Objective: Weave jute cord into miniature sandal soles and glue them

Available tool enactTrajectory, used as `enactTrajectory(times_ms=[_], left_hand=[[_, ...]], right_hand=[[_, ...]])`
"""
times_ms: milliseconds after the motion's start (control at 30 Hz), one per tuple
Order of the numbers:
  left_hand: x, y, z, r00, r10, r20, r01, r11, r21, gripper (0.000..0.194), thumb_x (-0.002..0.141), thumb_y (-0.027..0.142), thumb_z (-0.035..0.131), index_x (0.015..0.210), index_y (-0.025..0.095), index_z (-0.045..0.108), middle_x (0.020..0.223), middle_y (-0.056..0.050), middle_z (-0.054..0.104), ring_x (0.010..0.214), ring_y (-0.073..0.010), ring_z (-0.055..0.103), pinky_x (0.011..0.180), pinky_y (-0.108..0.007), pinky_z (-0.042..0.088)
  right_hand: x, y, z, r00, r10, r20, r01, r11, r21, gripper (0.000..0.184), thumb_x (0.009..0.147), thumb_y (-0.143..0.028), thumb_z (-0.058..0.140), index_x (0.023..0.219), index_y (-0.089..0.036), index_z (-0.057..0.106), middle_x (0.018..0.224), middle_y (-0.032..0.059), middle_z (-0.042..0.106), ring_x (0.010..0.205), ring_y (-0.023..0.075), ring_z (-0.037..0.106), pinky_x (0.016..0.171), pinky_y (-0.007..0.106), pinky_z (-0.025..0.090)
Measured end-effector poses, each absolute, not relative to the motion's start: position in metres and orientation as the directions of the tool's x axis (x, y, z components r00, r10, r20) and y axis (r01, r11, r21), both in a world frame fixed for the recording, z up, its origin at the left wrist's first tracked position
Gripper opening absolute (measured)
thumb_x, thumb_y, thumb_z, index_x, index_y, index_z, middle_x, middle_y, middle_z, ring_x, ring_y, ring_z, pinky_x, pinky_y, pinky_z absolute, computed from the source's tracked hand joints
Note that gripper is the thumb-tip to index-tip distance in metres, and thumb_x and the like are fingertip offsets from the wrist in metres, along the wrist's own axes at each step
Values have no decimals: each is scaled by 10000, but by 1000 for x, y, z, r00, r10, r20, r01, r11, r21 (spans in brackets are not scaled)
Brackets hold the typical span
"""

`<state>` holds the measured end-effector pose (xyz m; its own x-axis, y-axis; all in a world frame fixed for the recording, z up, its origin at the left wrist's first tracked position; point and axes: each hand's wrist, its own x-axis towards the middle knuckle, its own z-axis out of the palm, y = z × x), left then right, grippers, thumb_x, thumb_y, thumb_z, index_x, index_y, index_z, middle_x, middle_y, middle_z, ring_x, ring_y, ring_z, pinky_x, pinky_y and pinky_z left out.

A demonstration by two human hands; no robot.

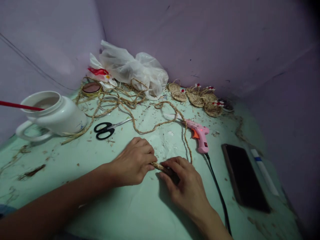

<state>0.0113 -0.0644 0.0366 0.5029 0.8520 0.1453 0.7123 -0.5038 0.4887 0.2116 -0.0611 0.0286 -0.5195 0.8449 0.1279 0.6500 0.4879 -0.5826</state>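
Two hands at it, toward the worktop's front edge: the left hand pinches one end of one brown strip, the right hand closes round the other! Beyond, one pink glue gun, one pair of scissors. At least four woven discs by the back edge; one mug, left edge, its blue mark unreadable.
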Motion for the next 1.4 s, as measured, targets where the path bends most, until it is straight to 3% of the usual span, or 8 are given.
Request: enactTrajectory(times_ms=[333,700,800,933,1100,1400], left_hand=[[16,-71,36,542,832,119,724,-534,438,135,828,194,509,796,156,634,805,-60,592,850,-215,488,871,-435,341],[8,-68,45,583,746,322,678,-665,313,143,811,109,464,833,156,597,795,-54,604,859,-202,492,976,-462,290],[7,-66,44,550,772,317,693,-634,342,143,821,145,469,838,160,610,809,-62,603,865,-205,498,956,-455,316],[12,-67,35,501,834,231,723,-551,418,137,805,169,487,810,162,624,789,-62,605,837,-209,516,897,-443,354],[15,-67,29,473,847,242,692,-528,493,132,776,214,557,875,165,629,825,-58,610,860,-219,519,899,-451,342],[22,-67,22,401,856,327,606,-516,606,160,813,97,453,749,182,572,719,-21,520,774,-184,464,903,-464,312]], right_hand=[[210,-61,30,-550,826,124,644,514,-567,84,801,-157,582,850,-186,644,820,53,625,779,208,553,692,344,431],[214,-63,32,-546,787,286,532,590,-608,103,815,-188,581,912,-172,612,834,61,627,782,207,538,691,353,406],[214,-62,31,-534,781,325,547,612,-571,112,829,-177,560,922,-169,621,826,59,625,771,197,530,685,348,393],[211,-59,27,-543,800,254,630,588,-507,133,814,-150,561,891,-187,663,808,54,625,763,205,520,676,356,363],[211,-58,25,-536,819,205,627,549,-552,151,807,-149,565,915,-179,667,810,57,627,761,213,520,677,362,361],[211,-58,24,-501,831,243,585,532,-612,133,783,-117,554,857,-181,645,791,58,617,755,209,528,684,368,374]])
